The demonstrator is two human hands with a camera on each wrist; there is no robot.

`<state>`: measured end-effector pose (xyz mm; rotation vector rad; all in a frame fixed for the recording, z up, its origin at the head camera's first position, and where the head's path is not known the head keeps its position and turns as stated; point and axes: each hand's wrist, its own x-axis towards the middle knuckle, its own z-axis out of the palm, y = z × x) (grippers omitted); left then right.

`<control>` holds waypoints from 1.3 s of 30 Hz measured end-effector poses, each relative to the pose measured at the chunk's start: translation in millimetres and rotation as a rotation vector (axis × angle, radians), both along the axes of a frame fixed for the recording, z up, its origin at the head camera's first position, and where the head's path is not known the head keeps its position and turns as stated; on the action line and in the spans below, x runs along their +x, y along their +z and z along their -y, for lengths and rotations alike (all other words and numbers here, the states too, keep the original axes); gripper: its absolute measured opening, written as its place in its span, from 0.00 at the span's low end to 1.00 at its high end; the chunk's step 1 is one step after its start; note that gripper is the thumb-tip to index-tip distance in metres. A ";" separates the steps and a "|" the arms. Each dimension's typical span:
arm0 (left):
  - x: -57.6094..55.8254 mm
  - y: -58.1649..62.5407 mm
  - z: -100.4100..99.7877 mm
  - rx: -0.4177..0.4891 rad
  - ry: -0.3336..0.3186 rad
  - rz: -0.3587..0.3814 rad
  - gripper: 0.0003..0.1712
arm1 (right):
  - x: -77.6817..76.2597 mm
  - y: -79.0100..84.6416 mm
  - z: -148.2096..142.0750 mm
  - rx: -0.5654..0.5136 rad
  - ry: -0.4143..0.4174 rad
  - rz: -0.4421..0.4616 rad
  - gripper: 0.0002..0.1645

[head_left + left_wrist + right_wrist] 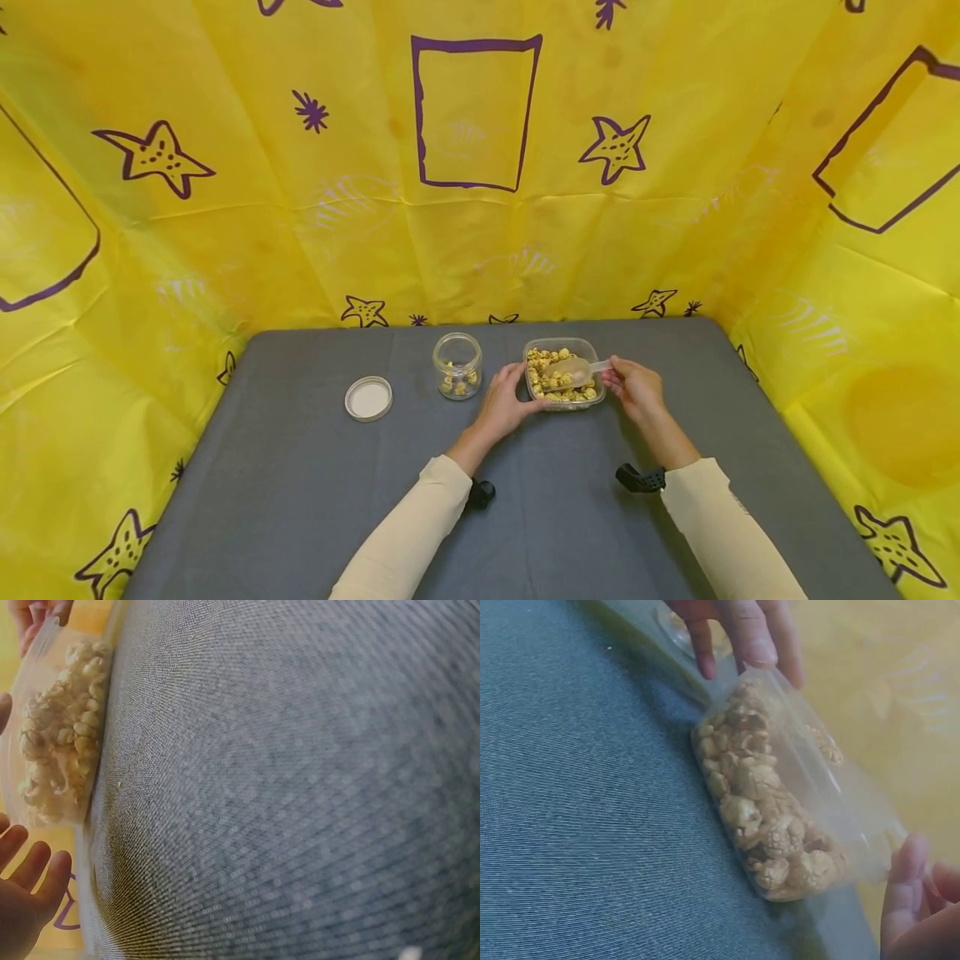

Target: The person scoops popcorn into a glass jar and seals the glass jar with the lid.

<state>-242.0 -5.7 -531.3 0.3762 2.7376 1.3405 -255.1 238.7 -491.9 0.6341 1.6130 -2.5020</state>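
A clear plastic tub [564, 405] of popcorn [566, 397] sits toward the back of the table. My left hand [504, 403] is at its near left corner, fingers along the left side and thumb at the front edge. In the left wrist view those fingers [31, 876] are spread and nearly straight. From the right side, my right hand [634, 387] pinches the handle of a translucent scoop [573, 372], whose bowl lies low among the popcorn. In the right wrist view, the right fingers [907, 889] are at the tub's end.
Left of the tub stands an uncapped clear jar [457, 360] with a few popcorn pieces at its bottom. A round lid [368, 398] with a white inside lies farther left. Grey cloth covers the table [300, 500], and yellow printed curtains [480, 250] rise around its back and sides.
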 end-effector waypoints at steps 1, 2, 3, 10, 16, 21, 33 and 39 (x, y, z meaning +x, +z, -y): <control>0.0 0.2 0.1 -0.003 0.000 -0.002 0.50 | 0.1 0.2 0.6 0.005 0.001 0.002 0.17; 0.1 0.3 0.2 -0.003 0.000 -0.005 0.50 | 0.4 0.9 1.4 0.010 0.003 0.003 0.17; 0.1 0.6 0.2 -0.002 0.000 -0.007 0.50 | 0.4 1.4 1.9 0.012 0.007 0.006 0.16; -1.4 1.1 0.1 -0.001 0.000 0.001 0.50 | -0.6 5.0 0.1 -0.003 -0.048 0.013 0.15; -0.1 1.7 -0.1 0.001 0.006 -0.002 0.48 | -1.3 8.6 -3.9 -0.016 -0.100 0.028 0.13; 1.7 2.8 -0.5 -0.010 0.008 -0.013 0.46 | -0.8 12.0 -6.3 -0.024 -0.124 0.036 0.12; 5.2 6.7 -1.5 -0.039 0.006 -0.020 0.46 | 2.1 16.6 -10.6 -0.017 -0.145 0.028 0.18; 5.8 6.5 -1.4 -0.040 0.007 -0.004 0.47 | 2.4 17.6 -10.5 -0.025 -0.145 0.009 0.18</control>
